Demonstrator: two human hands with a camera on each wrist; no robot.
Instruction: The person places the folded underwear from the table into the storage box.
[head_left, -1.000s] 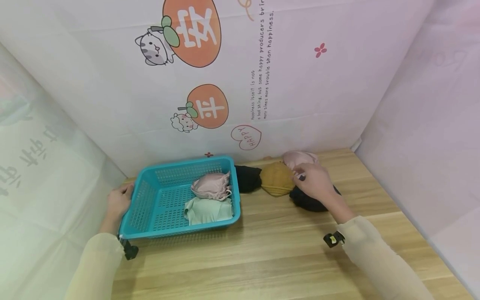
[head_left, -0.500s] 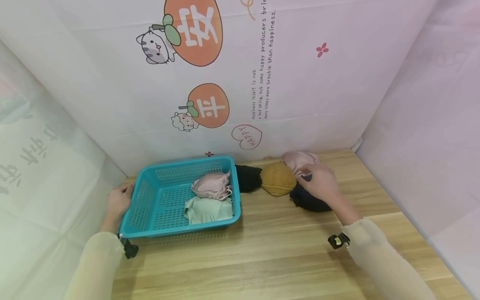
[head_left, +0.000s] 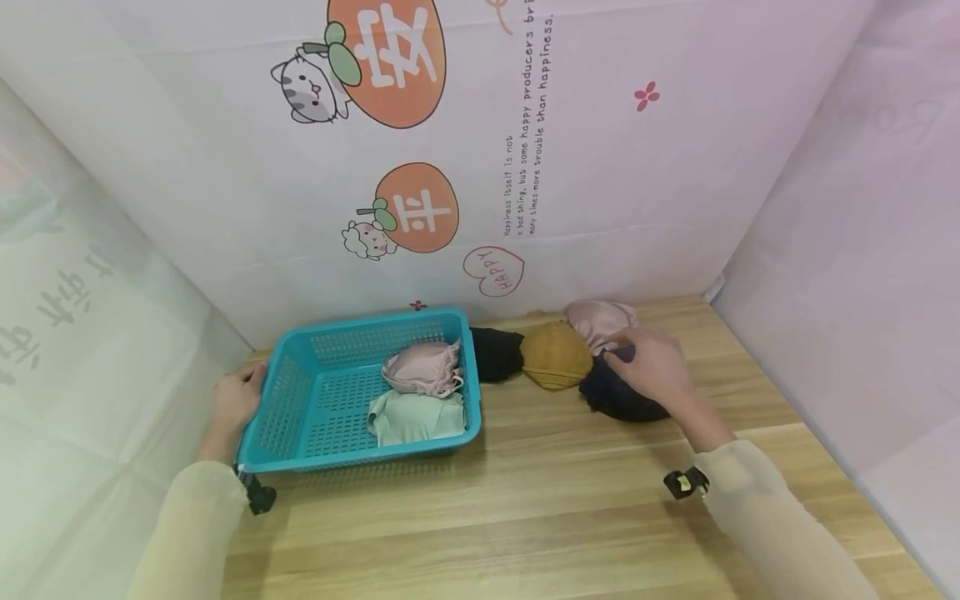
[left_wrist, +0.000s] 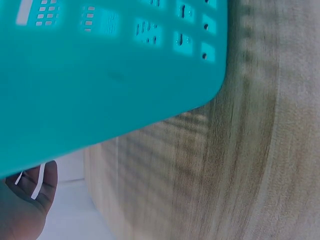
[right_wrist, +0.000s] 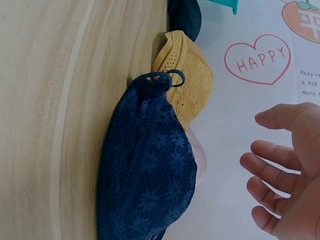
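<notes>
My left hand (head_left: 237,400) grips the left rim of a turquoise plastic basket (head_left: 281,417); in the left wrist view the basket wall hides part of that hand. Inside the basket, at its right end, lie a folded pink bra (head_left: 420,371) and a folded mint-green garment (head_left: 416,418). My right hand (head_left: 652,364) hovers over a folded navy lace bra (right_wrist: 150,170), its fingers loosely bent with nothing between them. Behind the navy bra is a pale pink bra (head_left: 600,323). A mustard bra (head_left: 557,354) lies to its left.
Between the mustard bra and the basket lies a black folded garment (head_left: 497,354). All of these stand on a wood-grain table (head_left: 525,517). A printed white cloth (head_left: 600,167) rises behind them, with more cloth walls at left and right.
My right hand has shifted slightly right and drawn back from between the mustard and pink bras, to over the navy one. The left hand and basket have stayed in place.
</notes>
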